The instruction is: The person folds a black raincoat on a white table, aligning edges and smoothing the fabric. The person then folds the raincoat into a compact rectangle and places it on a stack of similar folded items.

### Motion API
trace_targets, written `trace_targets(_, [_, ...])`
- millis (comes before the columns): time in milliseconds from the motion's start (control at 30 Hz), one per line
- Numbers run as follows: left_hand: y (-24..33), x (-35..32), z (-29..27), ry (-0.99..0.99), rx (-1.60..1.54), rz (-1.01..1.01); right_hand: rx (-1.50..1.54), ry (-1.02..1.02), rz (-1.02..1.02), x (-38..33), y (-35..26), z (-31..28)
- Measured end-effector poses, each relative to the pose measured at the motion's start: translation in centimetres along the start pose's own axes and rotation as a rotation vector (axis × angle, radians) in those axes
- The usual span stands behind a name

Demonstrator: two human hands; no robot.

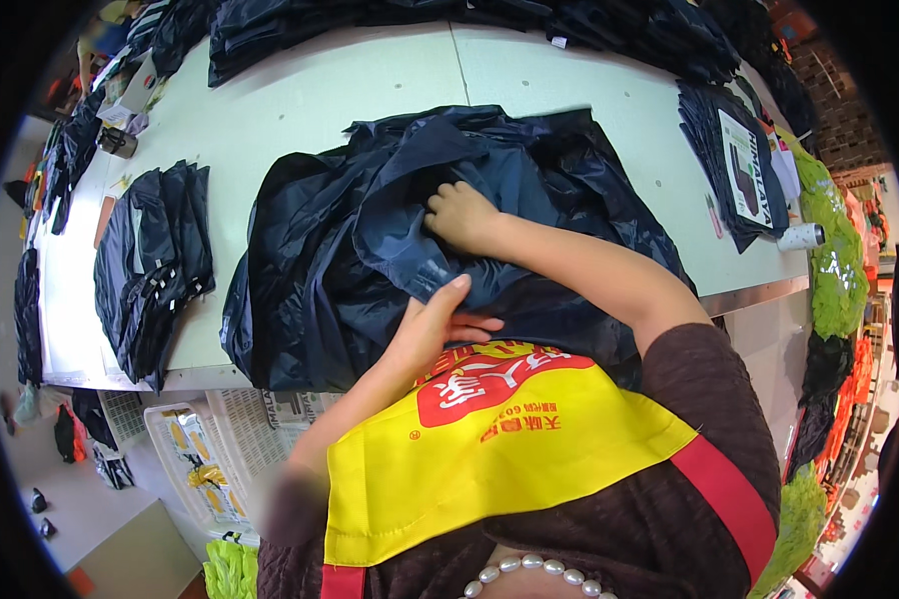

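Observation:
A heap of dark navy, shiny garment (310, 240) lies on the pale table in front of me, its inner side and a turned-back edge facing up. My right hand (462, 218) reaches into the folds near the middle, its fingers curled on the cloth. Lower down, my left hand (432, 324) rests at the near edge of the same garment, thumb and fingers apart. Its thumb touches the cloth by a pale mark; the fingers stretch to the right, close to my yellow apron (509, 439).
Folded dark garments (155, 265) are stacked at left. Another dark stack (729, 165) with a printed card stands at right, beside a thread spool (800, 237) and pink snips (714, 216). More dark clothing (469, 15) lines the table's far side. White plastic baskets (205, 454) stand below the left edge.

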State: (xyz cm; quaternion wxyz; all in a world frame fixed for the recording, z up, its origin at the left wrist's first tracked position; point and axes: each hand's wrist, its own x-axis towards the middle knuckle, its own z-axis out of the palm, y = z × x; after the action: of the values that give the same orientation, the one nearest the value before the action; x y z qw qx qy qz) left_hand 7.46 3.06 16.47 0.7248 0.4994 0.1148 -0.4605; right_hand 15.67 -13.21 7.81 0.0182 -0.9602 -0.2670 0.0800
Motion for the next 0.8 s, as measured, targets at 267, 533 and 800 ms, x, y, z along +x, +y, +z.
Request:
trace_targets(267, [0.9, 0.3, 0.7, -0.236, 0.273, 0.246, 0.591, -0.633, -0.007, -5.7, -1.3, 4.5])
trace_targets(533, [5.8, 0.1, -1.9, 0.443, 1.104, 1.062, 0.885, 0.584, 0.500, -15.4, 3.0, -3.7])
trace_targets(800, [5.4, 4.9, 3.0, 0.140, 1.591, 1.339, 1.284, 0.487, 1.387, -18.1, 5.5, 1.3])
